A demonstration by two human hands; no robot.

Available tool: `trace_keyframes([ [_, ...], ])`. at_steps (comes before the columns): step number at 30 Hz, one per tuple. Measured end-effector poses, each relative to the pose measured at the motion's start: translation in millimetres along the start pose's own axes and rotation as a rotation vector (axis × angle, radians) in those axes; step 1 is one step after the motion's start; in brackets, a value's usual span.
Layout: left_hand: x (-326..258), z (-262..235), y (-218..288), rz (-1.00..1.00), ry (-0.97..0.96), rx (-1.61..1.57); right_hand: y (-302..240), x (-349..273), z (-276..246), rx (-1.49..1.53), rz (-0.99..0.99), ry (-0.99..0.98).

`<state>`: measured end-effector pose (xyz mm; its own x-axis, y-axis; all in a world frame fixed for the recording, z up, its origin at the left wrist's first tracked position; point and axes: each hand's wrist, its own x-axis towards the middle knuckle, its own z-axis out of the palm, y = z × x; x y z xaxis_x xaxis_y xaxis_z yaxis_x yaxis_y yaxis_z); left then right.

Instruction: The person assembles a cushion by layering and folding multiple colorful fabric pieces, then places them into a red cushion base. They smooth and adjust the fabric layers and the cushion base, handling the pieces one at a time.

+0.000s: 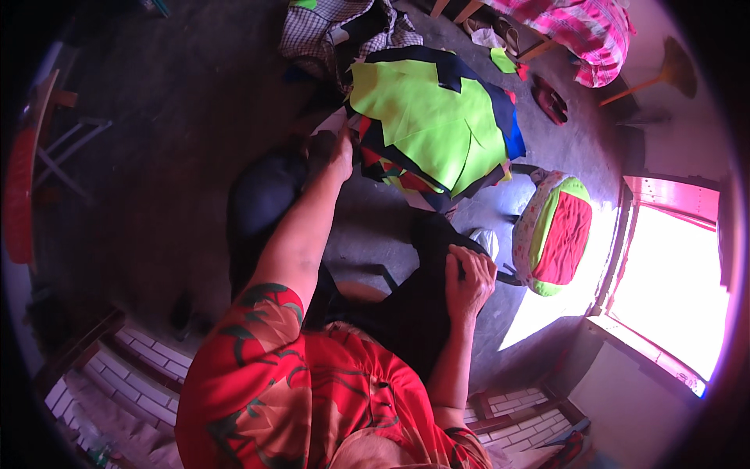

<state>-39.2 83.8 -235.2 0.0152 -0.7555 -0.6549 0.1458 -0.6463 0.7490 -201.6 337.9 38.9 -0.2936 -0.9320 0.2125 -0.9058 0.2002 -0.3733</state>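
In front of me stands a heaped pile of cut cloth pieces (433,125), with large lime-green pieces on top and black, red and blue ones showing around its sides. My left hand (341,159) reaches forward to the pile's left edge, beside a pale piece (331,123). Seen edge-on, its fingers are mostly hidden, and I cannot tell whether they grip the cloth. Over my right knee, my right hand (470,279) is curled, its fingers bent toward the thumb. Something small and dark may lie between them, too shaded to name.
A round cushioned seat (556,234) in red and green stands right of the pile, near a bright window (664,289). Checked cloth (312,35) lies behind the pile. Dark red shoes (549,100), pink plaid cloth (578,31) and a broom (676,70) are at the far right.
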Motion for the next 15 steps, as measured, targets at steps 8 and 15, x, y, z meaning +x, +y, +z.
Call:
trace_keyframes([
  [8, -1.6, 7.7, -5.0, -0.029, -0.033, -0.092, 4.6, -0.1, -0.1, 0.011, 0.032, 0.019],
  [15, -27.5, 14.1, -26.9, -0.229, 0.039, -0.091, 11.0, -2.4, -6.6, 0.009, 0.057, 0.032],
])
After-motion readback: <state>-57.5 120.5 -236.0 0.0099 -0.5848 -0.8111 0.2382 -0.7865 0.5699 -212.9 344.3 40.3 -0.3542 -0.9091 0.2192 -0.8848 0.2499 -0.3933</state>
